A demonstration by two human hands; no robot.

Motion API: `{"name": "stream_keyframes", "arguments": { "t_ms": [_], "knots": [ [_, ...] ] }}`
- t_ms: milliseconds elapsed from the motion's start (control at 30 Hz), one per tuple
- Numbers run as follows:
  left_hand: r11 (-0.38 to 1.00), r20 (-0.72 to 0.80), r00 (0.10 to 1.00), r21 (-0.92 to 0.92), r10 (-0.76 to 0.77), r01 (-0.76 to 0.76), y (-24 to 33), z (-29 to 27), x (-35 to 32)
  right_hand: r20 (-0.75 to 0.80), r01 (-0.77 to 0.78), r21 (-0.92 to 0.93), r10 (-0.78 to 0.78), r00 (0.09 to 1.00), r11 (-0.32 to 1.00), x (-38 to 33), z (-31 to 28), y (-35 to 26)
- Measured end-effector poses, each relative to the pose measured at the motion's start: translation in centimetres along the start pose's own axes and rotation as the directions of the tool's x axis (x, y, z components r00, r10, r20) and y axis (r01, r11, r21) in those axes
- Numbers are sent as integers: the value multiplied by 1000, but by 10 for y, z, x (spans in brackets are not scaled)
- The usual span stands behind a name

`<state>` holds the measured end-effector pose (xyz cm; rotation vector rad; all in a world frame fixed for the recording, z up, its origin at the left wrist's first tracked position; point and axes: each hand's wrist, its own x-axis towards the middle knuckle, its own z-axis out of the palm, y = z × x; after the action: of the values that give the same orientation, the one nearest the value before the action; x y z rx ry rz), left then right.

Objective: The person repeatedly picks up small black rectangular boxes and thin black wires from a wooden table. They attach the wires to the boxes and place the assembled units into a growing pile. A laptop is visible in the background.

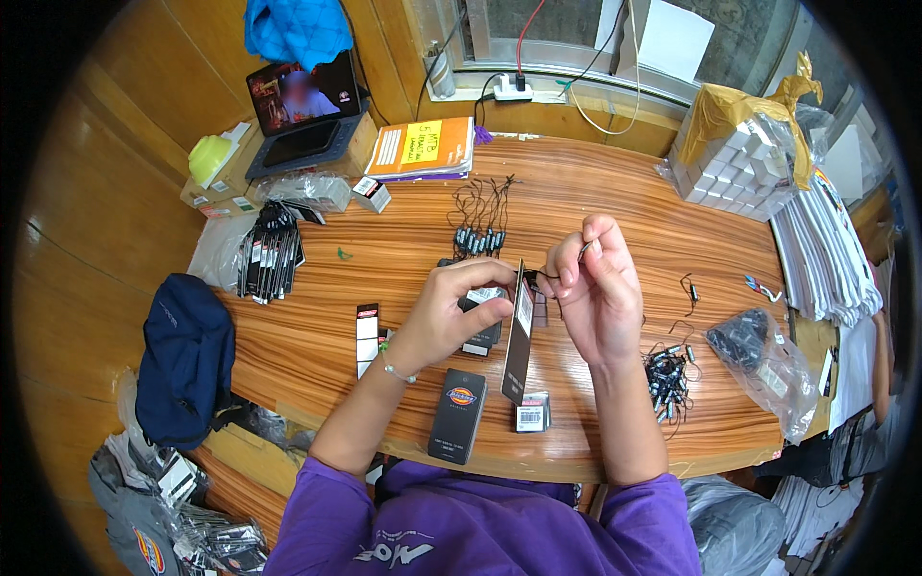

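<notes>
Nearest the person, a dark tag booklet [458, 415] lies flat by the wooden table's [615, 192] front edge. Above it, the left hand [451, 312] pinches a black hang tag [520, 331] edge-on over the middle, while the right hand [595, 283] grips its thin black cord [538, 276] between fingertips. Farther back lies a bunch of corded fasteners [480, 230].

The right hand [597, 288] covers most of the thin string loop [549, 276], so how its grip closes on it cannot be told. The left hand [451, 312] hides the top of the dark hang tag [519, 346]. At lower left, garments [144, 518] run off the frame. The laptop screen [303, 91] is blurred.
</notes>
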<state>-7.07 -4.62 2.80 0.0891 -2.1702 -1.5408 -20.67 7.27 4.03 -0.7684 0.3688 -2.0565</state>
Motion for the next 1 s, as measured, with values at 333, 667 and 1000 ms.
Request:
{"name": "stream_keyframes", "arguments": {
  "t_ms": [333, 667, 1000],
  "knots": [
    [890, 33, 967, -382, -254, 247, 8, 3, 0, -102, 41, -82, -50, 994, 996, 2, 3, -4],
    [989, -102, 991, 105, -90, 100, 7, 3, -2, -60, 75, -100, -81, 995, 992, 1, -1, -7],
    [846, -176, 950, 516, 259, -136, 27, -6, 7, -131, -143, -665, 74, 989, 733, -5, 16, -12]
  ]
}}
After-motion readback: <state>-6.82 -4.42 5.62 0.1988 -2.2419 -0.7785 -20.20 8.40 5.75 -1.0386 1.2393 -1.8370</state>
